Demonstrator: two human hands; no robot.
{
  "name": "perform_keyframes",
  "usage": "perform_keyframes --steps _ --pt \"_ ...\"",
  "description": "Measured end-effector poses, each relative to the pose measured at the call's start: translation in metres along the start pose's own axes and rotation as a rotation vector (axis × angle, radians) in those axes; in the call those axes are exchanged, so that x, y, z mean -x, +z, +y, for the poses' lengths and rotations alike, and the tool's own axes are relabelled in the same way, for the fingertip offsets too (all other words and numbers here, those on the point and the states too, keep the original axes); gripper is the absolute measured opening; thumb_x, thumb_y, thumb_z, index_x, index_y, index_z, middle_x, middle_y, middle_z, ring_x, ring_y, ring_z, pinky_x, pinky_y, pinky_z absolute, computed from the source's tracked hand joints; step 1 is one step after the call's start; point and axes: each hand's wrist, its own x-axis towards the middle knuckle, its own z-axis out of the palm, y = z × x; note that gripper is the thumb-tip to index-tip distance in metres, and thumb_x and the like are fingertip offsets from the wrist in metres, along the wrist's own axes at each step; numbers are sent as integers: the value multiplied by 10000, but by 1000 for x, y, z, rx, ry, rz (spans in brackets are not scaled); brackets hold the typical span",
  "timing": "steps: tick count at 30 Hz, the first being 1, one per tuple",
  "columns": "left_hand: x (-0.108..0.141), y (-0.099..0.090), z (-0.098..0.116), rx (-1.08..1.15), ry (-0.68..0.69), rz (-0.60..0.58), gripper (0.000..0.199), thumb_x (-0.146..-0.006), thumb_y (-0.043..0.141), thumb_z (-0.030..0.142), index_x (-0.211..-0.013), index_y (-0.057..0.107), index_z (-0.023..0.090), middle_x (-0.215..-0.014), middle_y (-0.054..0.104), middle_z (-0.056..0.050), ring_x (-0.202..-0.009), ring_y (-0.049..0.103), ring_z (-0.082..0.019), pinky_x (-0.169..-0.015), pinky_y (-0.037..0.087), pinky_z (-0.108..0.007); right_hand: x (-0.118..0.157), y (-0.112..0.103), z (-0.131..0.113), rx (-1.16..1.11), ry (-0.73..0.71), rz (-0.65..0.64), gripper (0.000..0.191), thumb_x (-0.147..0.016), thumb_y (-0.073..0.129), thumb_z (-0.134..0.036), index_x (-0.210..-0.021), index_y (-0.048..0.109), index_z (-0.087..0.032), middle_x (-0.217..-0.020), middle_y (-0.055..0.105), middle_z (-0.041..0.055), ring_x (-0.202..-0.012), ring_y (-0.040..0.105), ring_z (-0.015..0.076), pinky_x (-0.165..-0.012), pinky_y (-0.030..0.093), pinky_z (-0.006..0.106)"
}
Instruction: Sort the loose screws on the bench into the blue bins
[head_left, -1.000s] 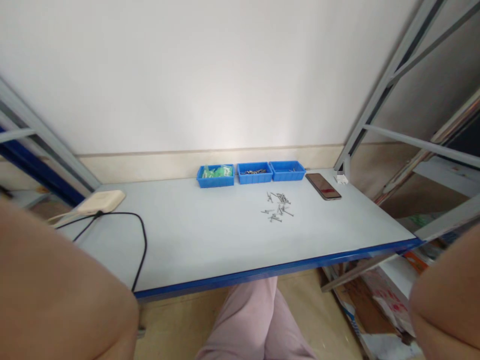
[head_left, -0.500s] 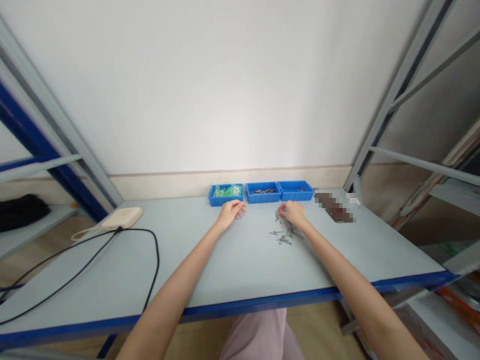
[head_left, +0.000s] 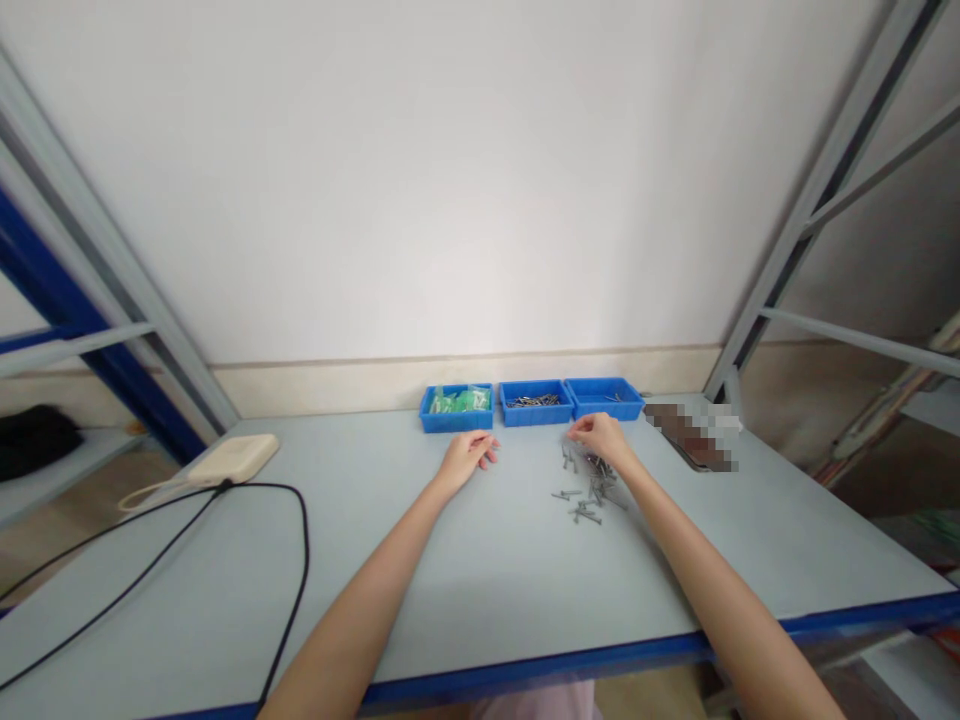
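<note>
Loose metal screws (head_left: 601,488) lie scattered on the grey tabletop, several of them just under and in front of my right hand (head_left: 601,438). Its thumb and fingertips are pinched together, just in front of the right blue bin (head_left: 604,412). What the pinch holds is too small to tell. To the left, my left hand (head_left: 466,460) rests low over the table with its fingers curled in; anything inside them is hidden. Behind it stands a blue bin (head_left: 426,418) with green-and-clear plastic packets (head_left: 459,402). The middle blue bin (head_left: 535,416) has many screws (head_left: 534,401) in it.
A white box (head_left: 234,458) with a pale cord sits at the left, beside a black cable (head_left: 304,520) that loops over the table. A dark, blurred-out flat object (head_left: 694,440) lies at the right. Metal posts (head_left: 814,215) flank the table, and a wall closes the back.
My view has tilted up, so the table and bins appear lower. My right hand has shifted slightly toward the right bin, showing more screws beneath it. My left hand has barely moved.
</note>
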Motion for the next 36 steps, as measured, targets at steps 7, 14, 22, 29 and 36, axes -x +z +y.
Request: perform_keyframes --steps 7,14,22,29,36 --pt "11 13 12 -61 70 -38 341 -779 505 436 -914 607 140 -652 631 -29 -470 483 -99 -481 392 -212 9 32 -42 -932 -13 -149 255 -582 708 -298 -798 708 -163 -803 714 65 -776 664 208 -785 516 340" --pt "19 27 24 -21 66 -15 297 -770 506 369 -872 642 125 -631 630 -35 -453 493 -104 -482 402 -227 28 65 -49 -1090 -4 -148 295 -539 741 -343 -777 709 -171 -820 716 65 -769 666 220 -828 503 372" --pt "21 27 26 -5 113 11 293 -785 505 411 -764 615 140 -622 607 -22 -450 482 -99 -476 394 -227 35 56 -49 -831 -149 -71 234 -652 640 -341 -781 686 -151 -740 699 62 -592 631 181 -599 515 306" --pt "23 27 32 59 77 12 337 -811 448 455 -696 530 150 -515 542 9 -416 473 -96 -443 372 -209 42 49 -52 -565 -303 -37 185 -750 560 -312 -748 663 -158 -714 674 30 -544 558 122 -608 450 255" --pt "21 28 26 44 97 25 291 -809 465 430 -820 533 147 -528 550 32 -381 454 -78 -426 347 -193 42 51 -51 -488 -301 11 158 -709 590 -269 -787 678 -164 -785 690 43 -621 572 141 -635 445 258"
